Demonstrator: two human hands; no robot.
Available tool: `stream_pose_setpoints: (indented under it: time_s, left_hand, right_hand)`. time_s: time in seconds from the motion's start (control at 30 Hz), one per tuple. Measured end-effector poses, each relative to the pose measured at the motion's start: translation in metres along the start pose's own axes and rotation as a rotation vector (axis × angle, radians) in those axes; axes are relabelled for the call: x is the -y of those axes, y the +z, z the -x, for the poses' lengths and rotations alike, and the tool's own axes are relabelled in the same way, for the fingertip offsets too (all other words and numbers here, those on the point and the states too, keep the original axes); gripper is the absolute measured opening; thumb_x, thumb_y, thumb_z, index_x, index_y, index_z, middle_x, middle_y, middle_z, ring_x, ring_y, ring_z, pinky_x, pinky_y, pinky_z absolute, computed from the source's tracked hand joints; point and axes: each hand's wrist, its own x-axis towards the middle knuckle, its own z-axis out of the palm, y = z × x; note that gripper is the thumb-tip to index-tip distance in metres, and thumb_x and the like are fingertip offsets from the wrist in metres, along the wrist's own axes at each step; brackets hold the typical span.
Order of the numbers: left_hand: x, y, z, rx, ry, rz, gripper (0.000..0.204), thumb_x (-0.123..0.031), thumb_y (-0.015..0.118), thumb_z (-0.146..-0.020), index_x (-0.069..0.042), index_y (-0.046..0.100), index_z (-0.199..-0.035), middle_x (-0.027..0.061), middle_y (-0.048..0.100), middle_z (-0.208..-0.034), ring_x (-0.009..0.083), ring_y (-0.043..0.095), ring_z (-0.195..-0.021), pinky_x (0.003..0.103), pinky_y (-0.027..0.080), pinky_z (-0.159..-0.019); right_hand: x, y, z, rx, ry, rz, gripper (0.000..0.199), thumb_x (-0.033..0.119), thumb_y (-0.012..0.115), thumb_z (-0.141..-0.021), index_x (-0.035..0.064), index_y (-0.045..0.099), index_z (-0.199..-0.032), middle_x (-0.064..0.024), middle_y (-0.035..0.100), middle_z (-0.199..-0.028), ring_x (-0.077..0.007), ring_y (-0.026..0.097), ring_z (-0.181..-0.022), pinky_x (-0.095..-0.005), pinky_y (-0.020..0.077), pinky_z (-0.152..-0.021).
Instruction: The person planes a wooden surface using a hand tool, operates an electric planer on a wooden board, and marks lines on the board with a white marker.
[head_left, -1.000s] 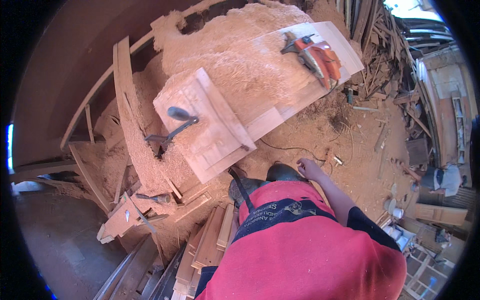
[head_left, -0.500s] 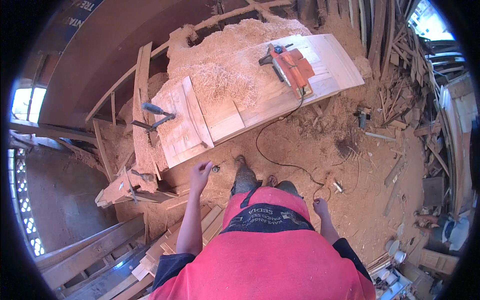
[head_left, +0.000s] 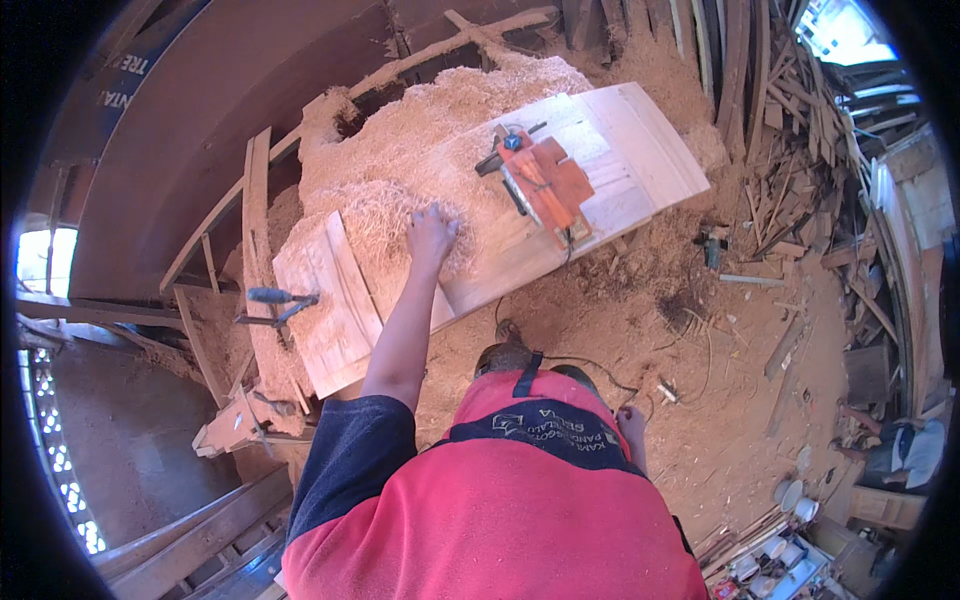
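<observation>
My left hand reaches over the workbench and rests on a heap of curly wood shavings, its fingers spread and holding nothing that shows. Beneath the heap lie wide pale boards, with a narrow wooden strip across them to the left of the hand. An orange electric planer sits on the boards to the right of that hand. Low beside my red shirt hangs my right hand, partly hidden by it, its fingers too small to read.
A bar clamp with a blue-grey handle grips the bench's left end. Behind my right hand, a cable trails over the dusty floor. Scrap wood is stacked at the right. Another person sits at the far right.
My left hand has moved forward from beside my body onto the shavings. My body has leaned nearer the bench, and my right hand has dropped slightly behind my shirt.
</observation>
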Motion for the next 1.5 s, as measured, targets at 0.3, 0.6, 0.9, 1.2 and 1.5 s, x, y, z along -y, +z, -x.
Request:
stream_pose_setpoints:
  time_s: [0.3,0.6,0.9,1.2,1.5]
  left_hand:
    - [-0.005,0.034,-0.008,-0.014,0.004,-0.024,0.024,-0.016,0.053,-0.092,-0.011,0.075,-0.101,0.0186,0.068,-0.104,0.0393,0.063,-0.098,0.049,0.051,-0.086]
    - [-0.025,0.056,0.066,-0.355,-0.295,0.265,0.039,-0.010,0.071,-0.081,-0.015,0.070,-0.119,0.0162,0.064,-0.122,0.0371,0.058,-0.117,0.048,0.044,-0.104]
    - [-0.085,0.040,0.060,-0.162,-0.361,-0.022,0.032,-0.021,0.061,-0.092,-0.021,0.069,-0.123,0.0131,0.046,-0.150,0.0428,0.034,-0.144,0.054,0.038,-0.113]
    - [-0.028,0.058,0.056,-0.119,-0.283,0.073,0.027,-0.015,0.053,-0.094,-0.013,0.072,-0.114,0.0115,0.064,-0.120,0.0328,0.059,-0.114,0.041,0.051,-0.098]
    - [-0.023,0.017,0.065,-0.229,-0.156,0.016,0.044,-0.011,0.060,-0.090,-0.017,0.063,-0.134,0.0111,0.052,-0.147,0.0341,0.046,-0.138,0.044,0.038,-0.114]
  right_hand:
    - [-0.048,-0.006,-0.098,0.205,-0.048,0.348,0.033,0.025,0.067,-0.088,0.0000,0.071,-0.110,-0.0188,0.074,-0.093,-0.0320,0.072,-0.086,-0.0413,0.0552,-0.075]
    - [0.156,-0.093,-0.290,0.502,-0.409,0.575,0.026,0.023,0.064,-0.094,0.0029,0.070,-0.110,-0.0124,0.073,-0.088,-0.0252,0.070,-0.082,-0.0384,0.0539,-0.072]
    - [0.289,-0.130,-0.380,0.444,-0.343,0.198,0.018,0.011,0.063,-0.096,0.0003,0.070,-0.109,-0.0088,0.070,-0.082,-0.0160,0.067,-0.070,-0.0300,0.0530,-0.060]
    - [0.219,-0.091,-0.360,0.455,-0.752,0.535,0.015,0.012,0.063,-0.089,0.0011,0.070,-0.098,-0.0143,0.069,-0.081,-0.0213,0.067,-0.069,-0.0367,0.0523,-0.057]
    - [0.105,-0.034,-0.324,0.592,-0.441,0.437,0.031,0.017,0.072,-0.083,0.0010,0.071,-0.109,-0.0105,0.074,-0.091,-0.0201,0.067,-0.081,-0.0364,0.0537,-0.074]
